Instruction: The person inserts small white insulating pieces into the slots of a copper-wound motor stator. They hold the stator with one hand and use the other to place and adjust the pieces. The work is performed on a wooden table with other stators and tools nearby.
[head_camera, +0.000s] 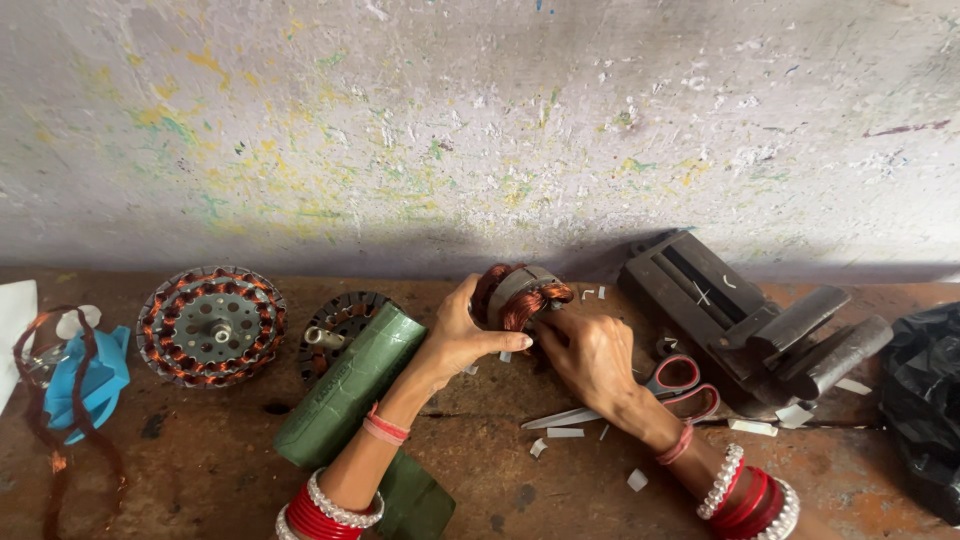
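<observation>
Red and white bangles sit right at the bottom edge of the frame, on both wrists, and just ahead of them the left hand (462, 338) is curled around the near side of a small motor stator (520, 295) wound with copper wire, sitting centre frame close to the wall. The right hand (592, 352) is pinched onto the lower edge of the same stator, fingertips tucked into the winding, so both hands are closed on it. Looks like she's working little insulation slips into the slots; I'd say keep the left grip firm so the core doesn't roll, and push gently so the copper enamel doesn't get scraped. White paper scraps (565, 432) lie scattered on the bench (200, 470) around the hands, red-handled scissors (672, 385) just right of the right wrist. A green roll of sheet (350, 385) lies left of centre, a bigger wound stator (211, 325) upper left, dark metal tooling (745, 320) at right.
</observation>
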